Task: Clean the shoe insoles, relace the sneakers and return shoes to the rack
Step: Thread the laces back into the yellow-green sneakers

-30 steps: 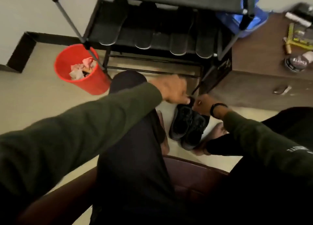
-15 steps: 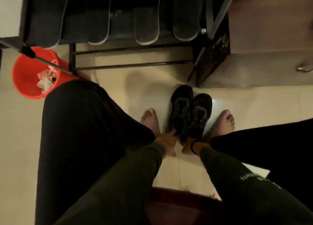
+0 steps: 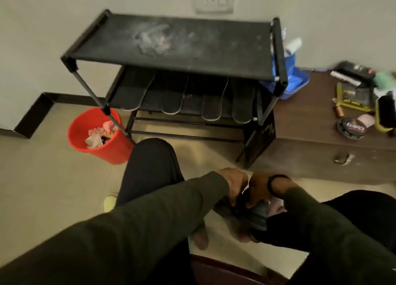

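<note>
My left hand [image 3: 233,180] and my right hand [image 3: 258,188] are close together low between my knees. Each curls round the heel end of a dark sneaker. The pair of sneakers [image 3: 258,218] hangs below the hands, blurred and partly hidden by my right sleeve. The black two-tier shoe rack [image 3: 171,49] stands against the wall ahead, its top shelf dusty. Several dark insoles [image 3: 212,104] lie side by side on its middle shelf, toes sticking out over the front edge.
A red bin [image 3: 85,147] with crumpled tissues stands at the rack's left leg. A low brown cabinet [image 3: 310,156] to the right carries a polish tin [image 3: 351,128], a brush and small items. A blue bag [image 3: 296,79] sits behind the rack's right post.
The view has swung up from the floor to the rack. The sneakers stood on the floor between my feet; now both hands hold them, raised and nearer to my knees.
</note>
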`<state>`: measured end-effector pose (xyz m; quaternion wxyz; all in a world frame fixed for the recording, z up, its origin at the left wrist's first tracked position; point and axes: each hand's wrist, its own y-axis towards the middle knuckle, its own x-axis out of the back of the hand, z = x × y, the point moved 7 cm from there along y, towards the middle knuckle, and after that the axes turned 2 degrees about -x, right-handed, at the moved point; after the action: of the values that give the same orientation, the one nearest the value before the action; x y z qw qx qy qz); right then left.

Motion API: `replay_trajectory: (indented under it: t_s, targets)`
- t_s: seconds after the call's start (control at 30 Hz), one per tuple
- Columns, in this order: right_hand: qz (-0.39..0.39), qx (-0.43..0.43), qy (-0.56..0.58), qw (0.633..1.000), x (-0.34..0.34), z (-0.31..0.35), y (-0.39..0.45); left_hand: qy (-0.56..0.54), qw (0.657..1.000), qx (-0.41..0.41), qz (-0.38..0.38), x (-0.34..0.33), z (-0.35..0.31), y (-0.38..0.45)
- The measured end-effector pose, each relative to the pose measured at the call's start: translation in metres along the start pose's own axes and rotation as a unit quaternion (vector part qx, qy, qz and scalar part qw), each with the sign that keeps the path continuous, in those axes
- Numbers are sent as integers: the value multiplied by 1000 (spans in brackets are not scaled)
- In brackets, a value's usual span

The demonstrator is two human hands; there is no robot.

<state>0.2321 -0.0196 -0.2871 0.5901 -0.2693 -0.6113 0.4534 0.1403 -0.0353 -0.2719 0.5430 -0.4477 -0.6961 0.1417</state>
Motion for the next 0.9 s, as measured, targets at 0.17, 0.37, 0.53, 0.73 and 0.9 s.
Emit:
replay_trajectory:
  t_s: [0.17,0.37,0.53,0.73,0.9]
  targets:
    - [-114,173,-70,976,100,40,-200,22,992,-102,-74,129,-41,-148]
    - [-327,221,-24,919,196,70,-400,23,938,-146,-315,258,-91,-346]
    - [-510,213,-80,830,234,103,-420,58,866,-125,-482,291,-65,-366]
    - [-552,138,-64,820,264,108,-294,111,855,-68,-502,297,23,-270]
    - [-554,104,-67,823,280,97,-225,64,847,-59,-525,293,63,-226]
